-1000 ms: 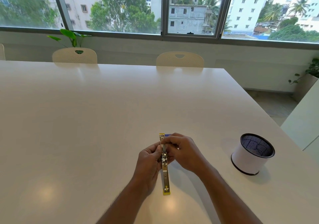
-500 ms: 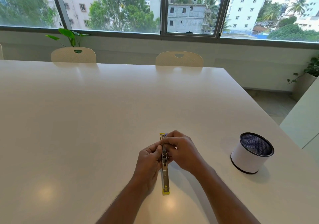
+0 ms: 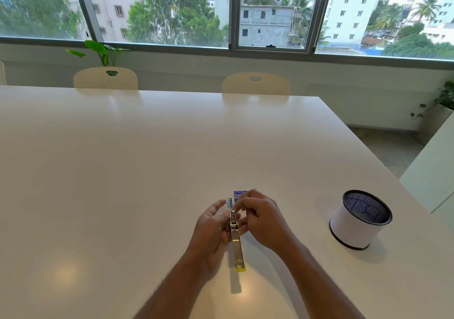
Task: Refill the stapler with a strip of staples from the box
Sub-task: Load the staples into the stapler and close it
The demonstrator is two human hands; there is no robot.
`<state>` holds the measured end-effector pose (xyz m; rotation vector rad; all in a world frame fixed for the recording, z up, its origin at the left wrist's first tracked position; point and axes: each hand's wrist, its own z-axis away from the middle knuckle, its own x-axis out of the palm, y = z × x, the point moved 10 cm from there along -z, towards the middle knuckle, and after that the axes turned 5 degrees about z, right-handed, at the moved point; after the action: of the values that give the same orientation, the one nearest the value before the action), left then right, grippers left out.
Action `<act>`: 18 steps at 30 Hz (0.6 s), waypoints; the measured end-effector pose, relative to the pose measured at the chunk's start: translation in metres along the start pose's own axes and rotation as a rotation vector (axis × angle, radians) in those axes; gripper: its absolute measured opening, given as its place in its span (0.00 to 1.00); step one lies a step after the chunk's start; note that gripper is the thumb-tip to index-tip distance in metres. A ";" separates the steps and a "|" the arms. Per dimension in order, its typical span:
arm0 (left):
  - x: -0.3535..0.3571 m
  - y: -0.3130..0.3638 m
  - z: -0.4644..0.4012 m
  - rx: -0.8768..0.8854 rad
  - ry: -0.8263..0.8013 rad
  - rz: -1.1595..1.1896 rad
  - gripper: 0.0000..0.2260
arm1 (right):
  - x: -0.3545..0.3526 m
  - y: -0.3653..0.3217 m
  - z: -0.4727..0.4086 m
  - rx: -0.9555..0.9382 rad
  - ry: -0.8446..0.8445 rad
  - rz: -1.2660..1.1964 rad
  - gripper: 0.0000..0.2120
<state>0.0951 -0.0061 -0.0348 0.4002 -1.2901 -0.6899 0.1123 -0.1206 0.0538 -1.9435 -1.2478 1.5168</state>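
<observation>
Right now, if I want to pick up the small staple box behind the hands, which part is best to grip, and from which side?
Grip the staple box by its two short sides, coming from above and the far side. It lies low on the table, and the right hand covers its near edge, so only the far top is free. The stapler blocks the near side.

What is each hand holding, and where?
Left hand grips the stapler near its far end; right hand pinches there too, contents unclear.
</observation>
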 end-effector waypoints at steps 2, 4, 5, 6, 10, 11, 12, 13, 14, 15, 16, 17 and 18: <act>-0.001 -0.002 0.000 -0.013 0.006 0.022 0.14 | 0.006 0.002 0.000 0.019 -0.050 -0.039 0.20; -0.001 -0.002 0.001 -0.021 -0.001 0.017 0.16 | 0.008 0.003 0.000 0.033 -0.067 -0.072 0.20; -0.001 -0.003 0.001 -0.026 -0.003 0.008 0.16 | 0.008 0.003 0.000 0.030 -0.061 -0.078 0.21; -0.002 -0.003 0.001 -0.031 -0.004 -0.001 0.15 | 0.007 0.002 -0.001 0.024 -0.053 -0.076 0.21; 0.002 -0.005 0.002 -0.048 -0.028 -0.021 0.11 | 0.004 -0.002 -0.003 0.001 -0.044 -0.065 0.23; 0.003 -0.005 0.002 -0.046 -0.044 -0.030 0.11 | 0.004 -0.002 -0.003 0.005 -0.047 -0.081 0.23; 0.005 -0.005 0.002 -0.043 -0.060 -0.043 0.11 | 0.004 0.000 -0.002 0.015 -0.049 -0.098 0.22; 0.006 -0.005 0.002 -0.041 -0.074 -0.055 0.11 | 0.004 0.001 -0.002 0.024 -0.049 -0.112 0.22; 0.007 -0.006 0.002 -0.039 -0.085 -0.068 0.11 | 0.004 0.003 -0.001 0.030 -0.050 -0.116 0.22; 0.007 -0.006 0.002 -0.036 -0.092 -0.082 0.11 | 0.004 0.004 -0.001 0.030 -0.054 -0.110 0.23; 0.007 -0.007 0.001 -0.035 -0.096 -0.097 0.11 | 0.004 0.004 -0.001 0.027 -0.059 -0.097 0.23; 0.007 -0.007 0.001 -0.036 -0.100 -0.110 0.11 | 0.004 0.005 -0.001 0.021 -0.060 -0.082 0.23; 0.007 -0.008 0.001 -0.038 -0.105 -0.118 0.11 | 0.003 0.005 -0.001 0.014 -0.055 -0.064 0.23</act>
<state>0.0928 -0.0167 -0.0344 0.4156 -1.3586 -0.8428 0.1154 -0.1204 0.0485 -1.8464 -1.3068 1.5524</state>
